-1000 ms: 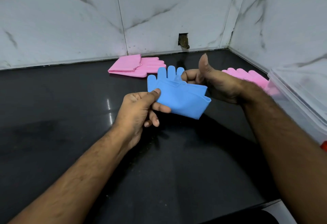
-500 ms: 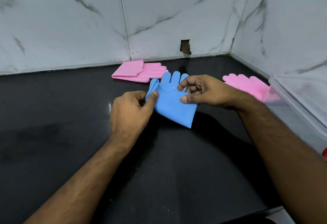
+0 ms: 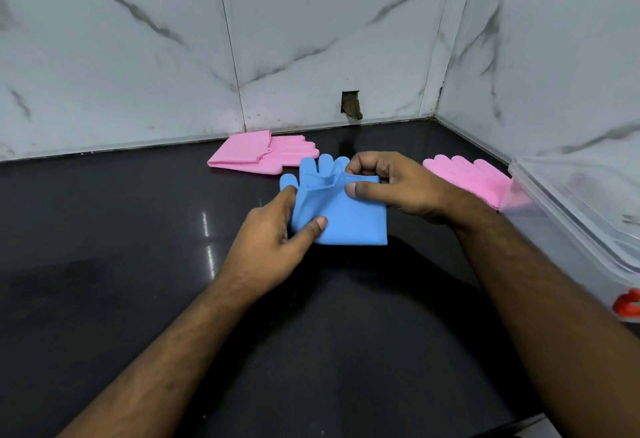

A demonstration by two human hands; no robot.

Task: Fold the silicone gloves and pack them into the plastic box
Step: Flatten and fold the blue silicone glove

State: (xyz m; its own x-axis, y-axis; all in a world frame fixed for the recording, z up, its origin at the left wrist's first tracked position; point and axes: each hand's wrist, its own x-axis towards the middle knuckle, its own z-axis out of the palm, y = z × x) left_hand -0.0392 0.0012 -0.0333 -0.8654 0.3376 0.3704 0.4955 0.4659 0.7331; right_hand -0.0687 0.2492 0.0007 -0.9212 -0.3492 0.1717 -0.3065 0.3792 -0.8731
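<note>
The blue glove point(image 3: 341, 210) is being held over the middle of the black countertop point(image 3: 104, 264), partly folded, with its cuff half doubled over the palm and its finger end pointing toward the back edge of the countertop. Its left edge is being pinched by the left hand point(image 3: 277, 243), thumb on top and fingers beneath. The folded cuff edge is being gripped by the right hand point(image 3: 391, 184), with curled fingers at the upper right corner and the thumb pressed onto the top layer. The long axis of the blue glove is running from the near edge toward the back wall, so the fold line is lying across it, between the two hands. The plastic box point(image 3: 571, 216) is standing at the right edge of the countertop, to the right of the blue glove; the right hand is judged the nearer for the transfer. One folded pink glove point(image 3: 263, 155) is lying at the back edge of the countertop, and a second pink glove point(image 3: 474, 178) is lying unfolded just beside the plastic box. The current step is judged to be the flattening of the fold before packing.
</note>
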